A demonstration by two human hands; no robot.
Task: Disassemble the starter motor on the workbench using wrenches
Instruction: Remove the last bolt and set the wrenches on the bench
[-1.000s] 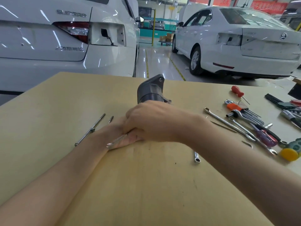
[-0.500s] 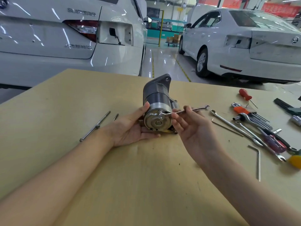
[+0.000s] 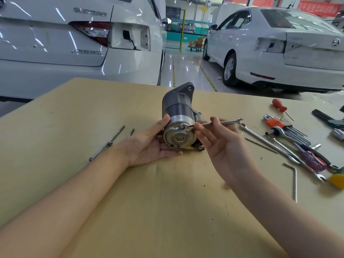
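Far left on workbench [image 3: 78, 183]: long through-bolt [image 3: 108, 144] lying diagonal, short bolt [image 3: 131, 132] just beside its upper end; both loose, apart from everything else; left hand [image 3: 149, 148] palm-up under near end of starter motor [image 3: 178, 120], thumb up against left side of the silver end cap, fingers relaxed and near straight beneath it, cradling rather than clamping; starter motor lying on its side mid-bench, end cap toward camera, grey nose housing pointing away toward the cars; small combination wrench [image 3: 214, 124] with one end seated on a fastener at upper right of end cap, shank running right, other end free in air; right hand [image 3: 221, 144] palm-up just right of motor, thumb and fingertips pinching wrench shank near the cap end, remaining fingers loosely spread; exact fastener type too small to tell, probably a nut; further right: two long spanners [image 3: 270, 144] lying diagonal, bent hex key [image 3: 294, 181] near bench edge, ratchet [image 3: 279, 132] and hex-key set [image 3: 290, 128] touching in a pile, red-handled screwdriver [image 3: 279, 106] farther back; behind bench: two white cars [image 3: 297, 53], left one close to bench edge, right one well apart.
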